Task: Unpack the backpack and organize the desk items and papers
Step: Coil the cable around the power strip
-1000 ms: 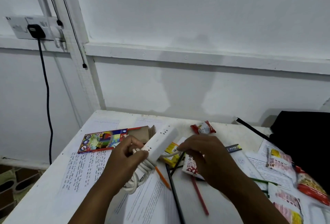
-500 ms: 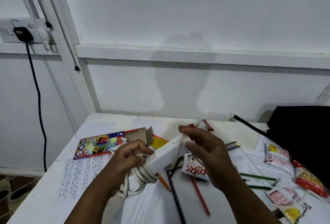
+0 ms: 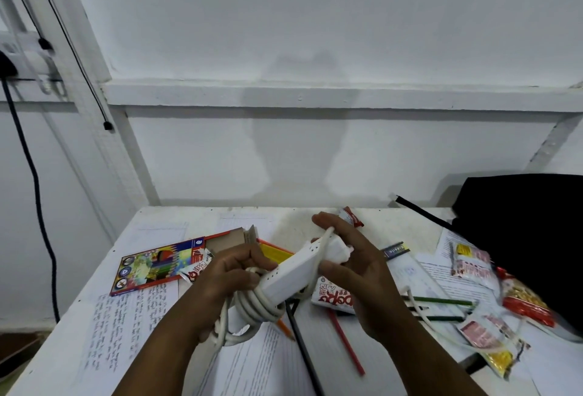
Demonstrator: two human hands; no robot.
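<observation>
Head view, forward-down, close over desk (image 3: pixel 202 215)

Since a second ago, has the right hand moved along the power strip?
Yes. The right hand went from the cable near the strip's near end to its far end, toward the red packet, and now holds the plug there.

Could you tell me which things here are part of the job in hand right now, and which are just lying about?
In hand:
left hand
right hand
white power strip
its coiled cord

Lying about:
coloured pencil box
loose pencils
snack packets
handwritten papers
black backpack
</observation>
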